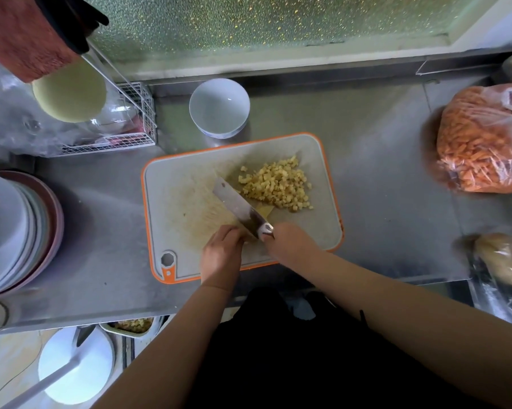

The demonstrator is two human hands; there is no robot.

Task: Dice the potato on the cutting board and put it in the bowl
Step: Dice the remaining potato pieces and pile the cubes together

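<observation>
1. Potato strips [219, 215] are lying under the left hand [221, 252], fingers curled down, pinning them.
2. Right hand [290, 240] is gripping the cleaver [240, 208], dicing; diced pile [278, 184] is sitting beyond it.
3. Next I'm guessing finishing cuts, then scooping into the bowl [219, 106].

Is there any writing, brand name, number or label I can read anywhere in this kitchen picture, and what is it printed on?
None: no word, number or brand can be read in this view.
The cleaver blade shows no legible mark.
The white bowl has a faint blue pattern near its base, too small to tell whether it is text.
The cutting board and the bag of orange strips show no print.
</observation>
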